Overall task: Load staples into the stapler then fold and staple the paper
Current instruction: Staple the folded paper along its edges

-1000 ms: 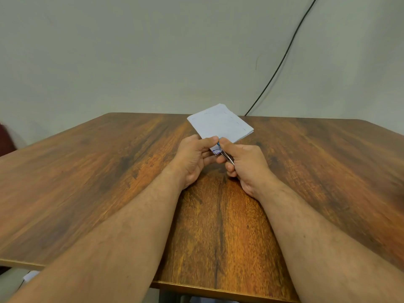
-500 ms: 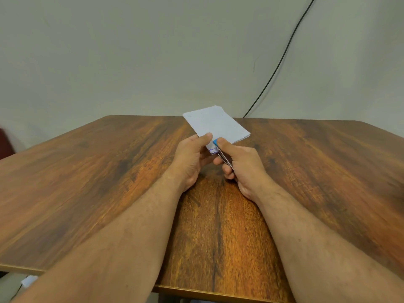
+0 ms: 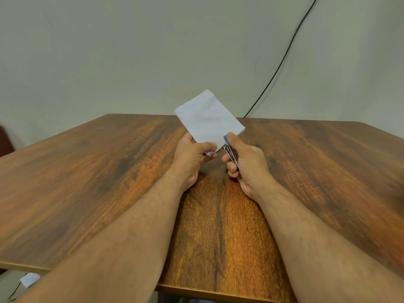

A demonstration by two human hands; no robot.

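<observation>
paper [image 3: 208, 119], already folded into a small thick rectangle, is held up in the air above the middle of the far half of the table [image 3: 87, 182], tilted, with one corner pointing up to the wall [image 3: 131, 51]. a few small marks on its face look like staples, one of them close to the right corner, but they are too small to be sure. the left hand [image 3: 192, 158] pinches the lower corner of the paper between the thumb and the curled fingers. the right hand [image 3: 244, 165] is closed around the stapler [image 3: 230, 153], a thin metal one with a blue tip, thumb resting on top of it. the mouth of the stapler is at the lower right edge of the paper, just beside the left thumb; i cannot tell if the edge is really inside the mouth.

i judge the step is stapling the folded edge. to do it well, the edge should go fully into the mouth, all layers flat together, left fingers away from the tip, then one firm squeeze with the thumb.

compared with half a second ago, the paper is lifted higher and turned more upright, so its top corner now stands in front of the wall. the stapler moved a little to the right along the edge, and the hands are slightly more apart.

a black cable [image 3: 282, 60] hangs down the wall behind the far right edge of the table. a small white scrap [image 3: 29, 279] lies on the floor below the near left corner.
</observation>
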